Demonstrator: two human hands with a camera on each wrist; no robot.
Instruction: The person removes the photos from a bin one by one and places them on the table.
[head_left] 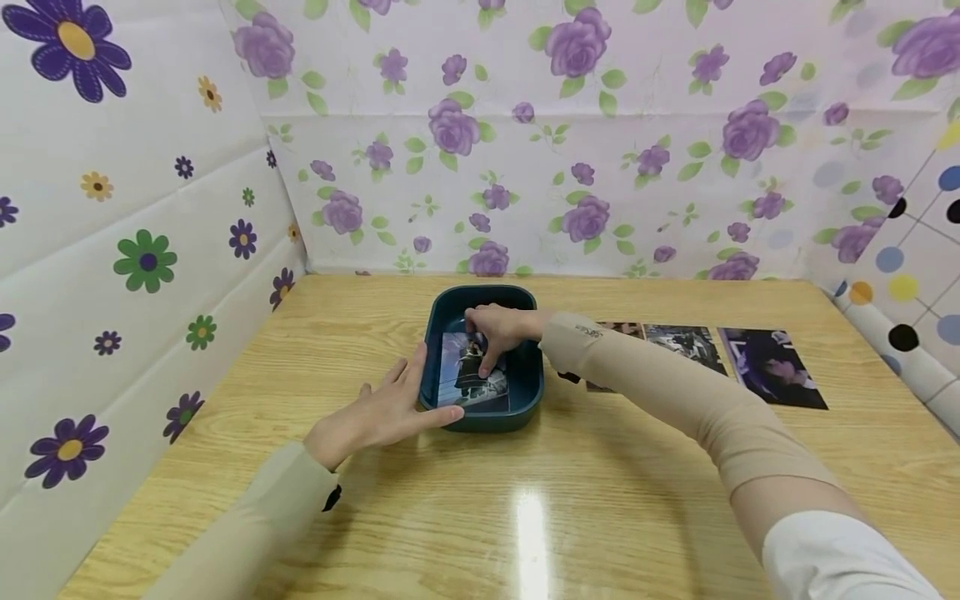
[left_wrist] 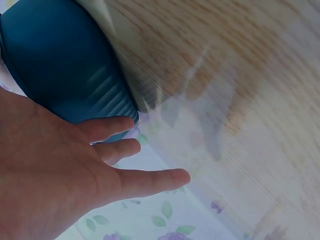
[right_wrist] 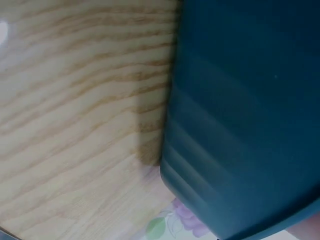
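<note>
A dark teal plastic bin [head_left: 491,423] stands on the wooden table, and a photo card [head_left: 454,371] lies in it, face up. My right hand [head_left: 501,327] reaches down inside the bin from the right. Its thumb points down over the card, apart from the bent fingers near the card's far edge; I cannot tell whether they pinch it. At the bin's left side is my left hand [head_left: 386,408], fingers spread and thumb at the near rim. The left wrist view shows its fingers stretched beside the bin's wall [left_wrist: 75,65]. In the right wrist view the bin's outer wall [right_wrist: 235,110] hides the right fingers.
Right of the bin lie a dark purple photo card [head_left: 772,367], a grey-toned photo card [head_left: 684,343] and another card [head_left: 626,328] partly hidden by the right sleeve. Flowered sheeting [head_left: 525,192] stands behind the table [head_left: 420,517] and along its sides.
</note>
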